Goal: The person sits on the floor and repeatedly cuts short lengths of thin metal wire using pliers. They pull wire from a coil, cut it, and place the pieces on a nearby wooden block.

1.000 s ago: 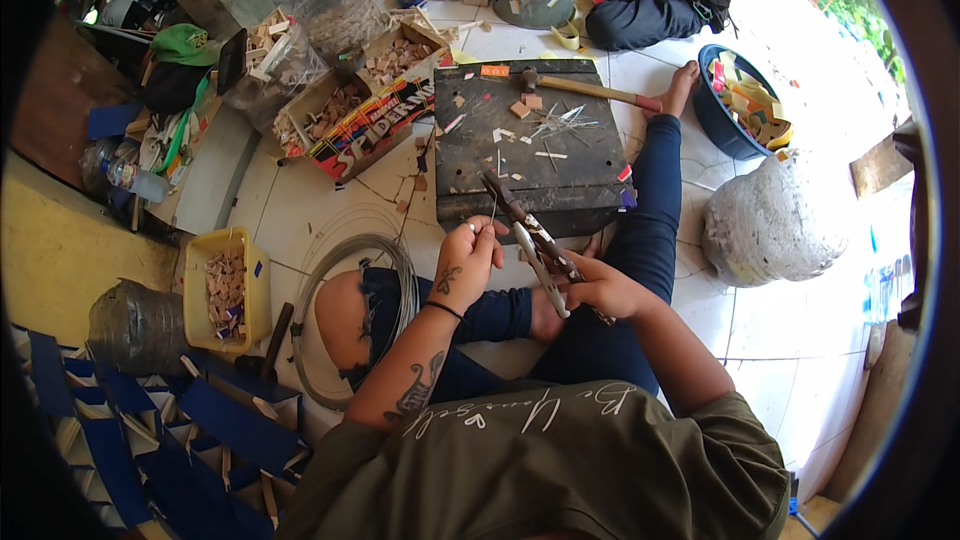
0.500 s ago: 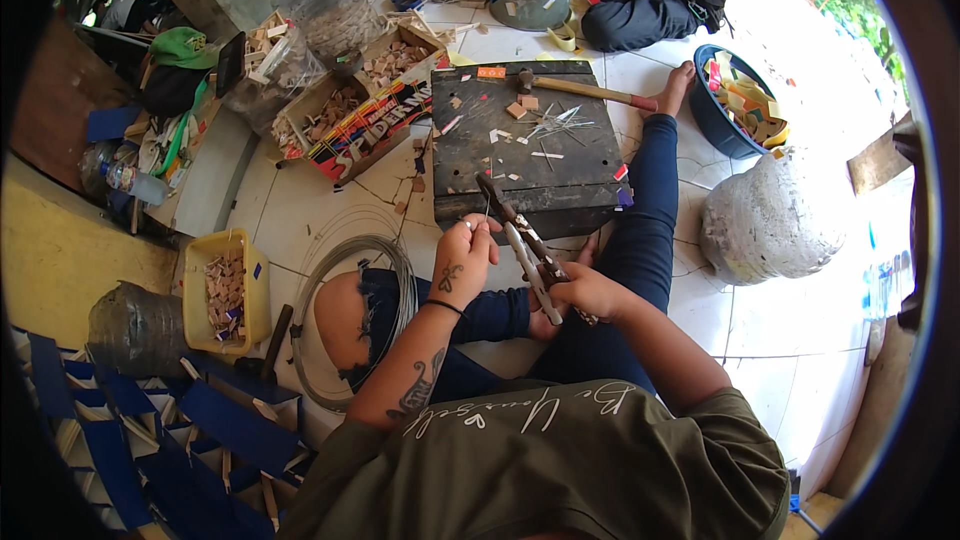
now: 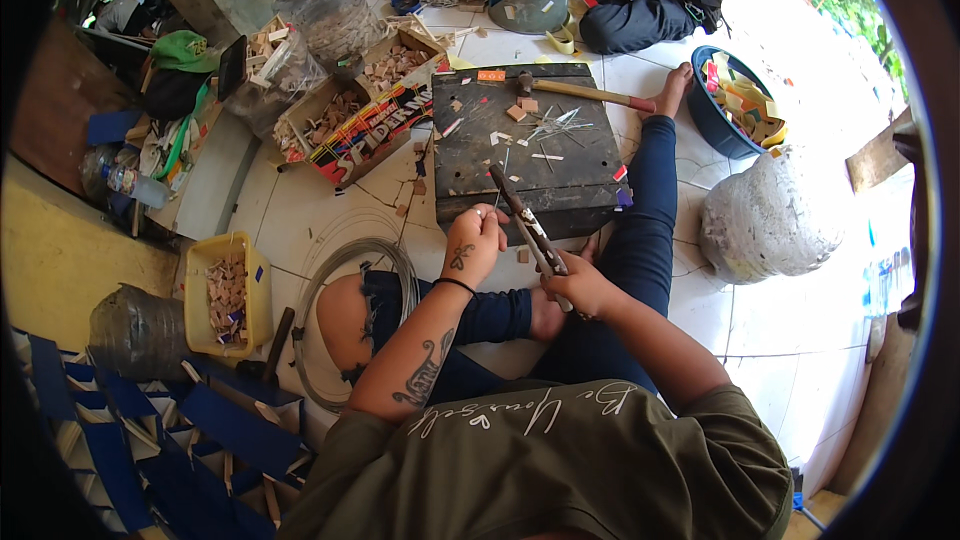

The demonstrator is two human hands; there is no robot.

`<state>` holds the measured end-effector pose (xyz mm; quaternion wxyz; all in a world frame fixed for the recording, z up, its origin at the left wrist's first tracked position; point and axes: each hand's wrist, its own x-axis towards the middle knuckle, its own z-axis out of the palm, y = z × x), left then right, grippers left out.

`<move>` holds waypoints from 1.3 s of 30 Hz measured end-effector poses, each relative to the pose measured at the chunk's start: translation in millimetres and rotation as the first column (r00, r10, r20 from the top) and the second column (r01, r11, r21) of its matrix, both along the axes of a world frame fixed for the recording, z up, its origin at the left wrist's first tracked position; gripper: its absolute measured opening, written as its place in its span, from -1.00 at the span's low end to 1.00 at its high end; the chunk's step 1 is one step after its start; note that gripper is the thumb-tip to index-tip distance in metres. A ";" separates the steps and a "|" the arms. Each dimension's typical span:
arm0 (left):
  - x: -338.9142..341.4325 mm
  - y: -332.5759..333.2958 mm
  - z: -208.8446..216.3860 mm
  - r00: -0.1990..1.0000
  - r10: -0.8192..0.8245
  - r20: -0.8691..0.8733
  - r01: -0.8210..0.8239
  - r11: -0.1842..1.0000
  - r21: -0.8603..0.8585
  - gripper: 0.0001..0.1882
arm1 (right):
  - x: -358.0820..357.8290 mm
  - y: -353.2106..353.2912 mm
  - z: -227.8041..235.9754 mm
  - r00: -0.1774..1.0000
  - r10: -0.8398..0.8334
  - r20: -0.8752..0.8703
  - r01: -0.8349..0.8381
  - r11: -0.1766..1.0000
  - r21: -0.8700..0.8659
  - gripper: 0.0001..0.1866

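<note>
My left hand (image 3: 474, 242) is closed in a pinch on a short thin wire (image 3: 498, 197), which points up beside the jaws of the pliers. Wrapped round the handles of the long, worn brown-and-grey pliers (image 3: 527, 218) is my right hand (image 3: 582, 286). The pliers' head reaches over the near edge of a dark block (image 3: 468, 172). On that block lie a scatter of cut wire pieces (image 3: 566, 126), small wooden bits and a hammer (image 3: 590, 91) with a wooden handle. A coil of wire (image 3: 312, 330) rests beside my bent left knee.
Left of the block stands a printed carton (image 3: 370, 130) of small wooden pieces, with a yellow tub (image 3: 262, 290) of more nearer me. Blue wooden frames (image 3: 245, 425) pile up at lower left. A blue basin (image 3: 712, 125) and a wrapped bundle (image 3: 765, 220) stand right. Other people sit beyond.
The pliers' handles have come closer together in my right hand, and their head has shifted slightly right. My left hand has moved slightly up and right, still pinching the wire.
</note>
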<state>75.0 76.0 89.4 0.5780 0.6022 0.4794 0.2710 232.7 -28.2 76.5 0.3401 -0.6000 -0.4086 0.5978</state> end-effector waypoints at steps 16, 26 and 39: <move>1.4 -2.0 -4.1 0.999 0.011 0.044 -0.010 1.000 -0.025 -0.76 | 15.3 8.4 32.3 0.752 0.043 0.657 -0.155 0.981 0.114 -0.58; -20.8 2.7 7.2 0.954 -0.022 0.298 0.064 0.989 -0.135 -0.69 | 22.8 0.4 34.2 0.875 0.120 -0.470 -0.105 0.993 0.058 -0.25; -36.3 5.7 6.3 0.933 0.086 0.348 0.007 0.967 -0.256 -0.90 | -1.2 -14.2 19.5 0.958 0.262 -0.115 -0.259 0.965 0.042 -0.32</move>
